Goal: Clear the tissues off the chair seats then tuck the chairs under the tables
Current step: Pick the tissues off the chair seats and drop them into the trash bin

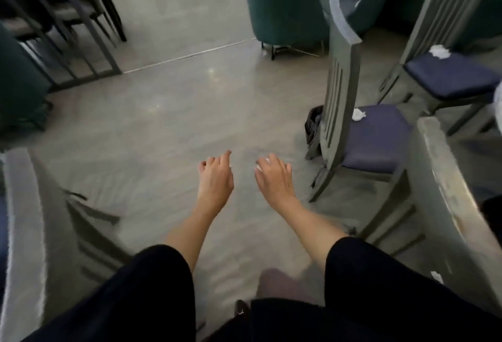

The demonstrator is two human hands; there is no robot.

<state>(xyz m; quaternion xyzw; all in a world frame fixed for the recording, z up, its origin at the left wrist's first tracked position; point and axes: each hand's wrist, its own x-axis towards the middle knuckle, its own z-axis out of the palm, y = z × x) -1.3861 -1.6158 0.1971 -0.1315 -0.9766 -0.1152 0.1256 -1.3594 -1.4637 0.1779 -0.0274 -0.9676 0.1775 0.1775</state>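
Fingers (225, 155) loose; tissue (358, 114) seemingly crumpled.

The floor (168, 113) is smooth, grey and faintly glossy, and runs from near to far across the whole view. A thin pale seam (190, 55) crosses it at the far side, rising slightly toward the right. A soft patch of reflected light (214, 73) lies just near of that seam.

A teal upholstered armchair (282, 7) on thin dark legs stands far centre-right, back turned to the viewer. A second teal upholstered shape (19, 83) sits at the left edge, cut off by the frame. A dark barred frame (89, 43) stands far left; what it belongs to cannot be told. A black bag (312, 127) rests on the floor at mid-right, partly hidden.
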